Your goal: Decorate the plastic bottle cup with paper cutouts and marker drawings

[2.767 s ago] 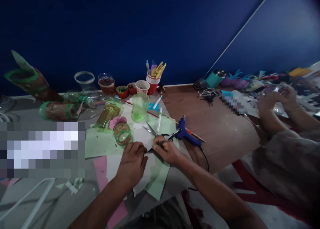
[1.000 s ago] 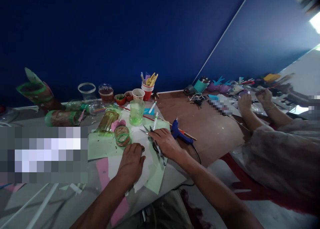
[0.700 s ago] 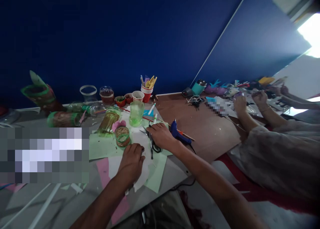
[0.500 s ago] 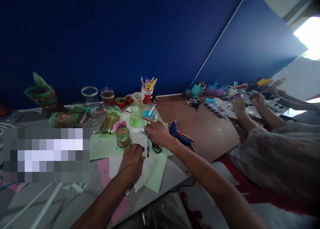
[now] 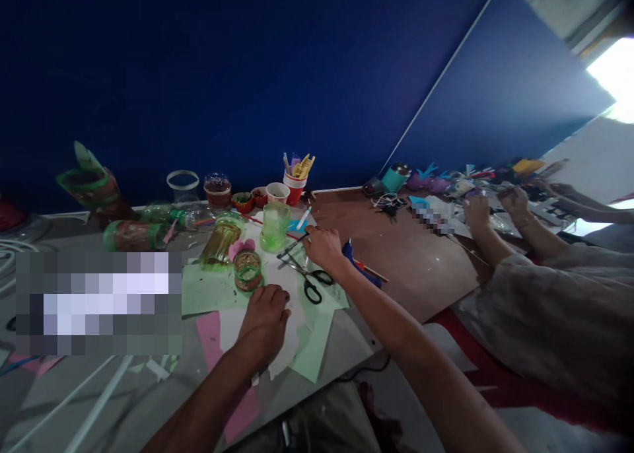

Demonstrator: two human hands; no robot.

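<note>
My left hand (image 5: 265, 317) rests on a white paper sheet (image 5: 290, 347) with its fingers curled. A small dark bit shows at its fingertips, too small to name. My right hand (image 5: 324, 247) is closed on the end of a slim pen (image 5: 291, 246), which points away to the left. Scissors with black handles (image 5: 313, 291) lie open-bladed just below that hand. Beyond my left hand stands a small jar with a green rim (image 5: 247, 271), a pink paper flower (image 5: 242, 248) at its back. A green-tinted plastic cup (image 5: 275, 227) stands behind the pen.
A blue glue gun (image 5: 364, 271) lies right of my right hand. A cut amber bottle piece (image 5: 220, 242) leans at the left. Cups (image 5: 294, 190) with tools, a teal bottle (image 5: 395, 177) and paper scraps line the table. A co-worker's hands (image 5: 478, 212) are at the right.
My right hand has lifted the pen off the scissors and swung it from lying toward me to a leftward slant. The scissors now show fully. My left hand stays in place.
</note>
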